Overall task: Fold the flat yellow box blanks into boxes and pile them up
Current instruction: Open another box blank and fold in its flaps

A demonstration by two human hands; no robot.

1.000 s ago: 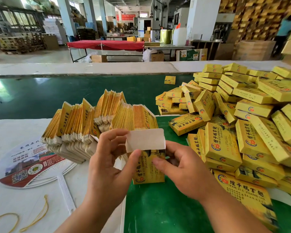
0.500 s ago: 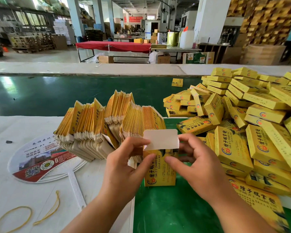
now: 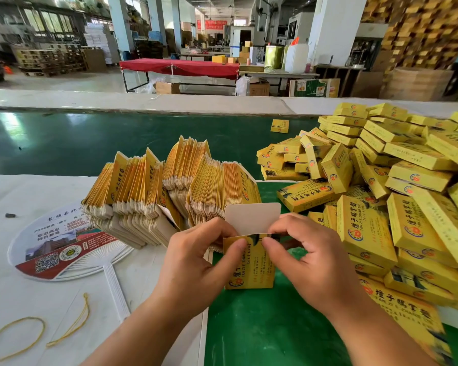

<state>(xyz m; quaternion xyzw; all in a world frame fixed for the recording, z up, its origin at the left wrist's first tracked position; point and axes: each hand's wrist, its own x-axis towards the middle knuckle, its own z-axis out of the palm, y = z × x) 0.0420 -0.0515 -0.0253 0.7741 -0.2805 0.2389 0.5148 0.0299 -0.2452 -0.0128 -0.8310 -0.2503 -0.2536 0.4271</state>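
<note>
A yellow box point(image 3: 250, 265) stands upright in front of me, its white top flap point(image 3: 251, 216) sticking straight up. My left hand point(image 3: 193, 262) grips its left side, thumb on the front near the top edge. My right hand point(image 3: 310, 260) grips its right side, thumb on the front and fingers curled at the top corner. Behind the box, a fanned stack of flat yellow blanks point(image 3: 169, 188) stands on edge. A big heap of folded yellow boxes point(image 3: 381, 186) fills the right side.
A round printed hand fan point(image 3: 61, 247) lies at the left on the white table cover point(image 3: 24, 286), with yellow rubber bands point(image 3: 13, 339) near the front edge. A green belt point(image 3: 117, 138) runs across behind the blanks. One lone box point(image 3: 280, 126) lies on it.
Both hands slid up to the box's top edge and the thumbs closed in toward each other on the front. The white flap still stands up.
</note>
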